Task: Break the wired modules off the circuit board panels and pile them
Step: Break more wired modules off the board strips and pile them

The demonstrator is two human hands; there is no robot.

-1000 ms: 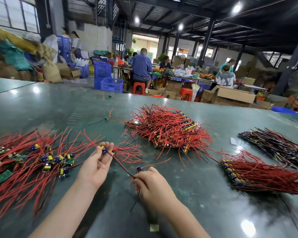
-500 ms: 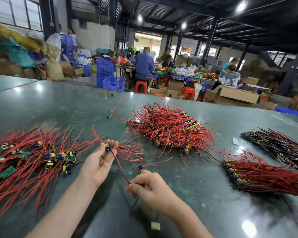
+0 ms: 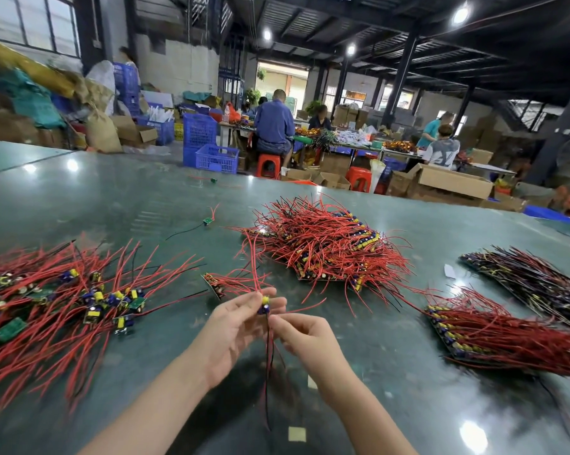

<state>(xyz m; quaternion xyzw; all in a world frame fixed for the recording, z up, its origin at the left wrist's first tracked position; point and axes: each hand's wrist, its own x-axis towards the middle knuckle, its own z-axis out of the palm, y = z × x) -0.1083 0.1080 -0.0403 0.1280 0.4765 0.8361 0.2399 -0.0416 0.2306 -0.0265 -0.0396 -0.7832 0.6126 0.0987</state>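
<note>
At lower centre of the frame, the left hand (image 3: 231, 333) pinches a small wired module (image 3: 264, 305) between thumb and fingertips. The module stands roughly upright, red wires fanning up and away, a black and a red lead hanging straight down. The right hand (image 3: 305, 339) curls its fingers round those hanging leads, though the exact pinch is hard to see. The pile of freed modules (image 3: 63, 300) lies at left; stacked circuit board panels (image 3: 329, 247) lie at centre on the green table (image 3: 113, 198). Blue crates (image 3: 216, 157) stand beyond.
</note>
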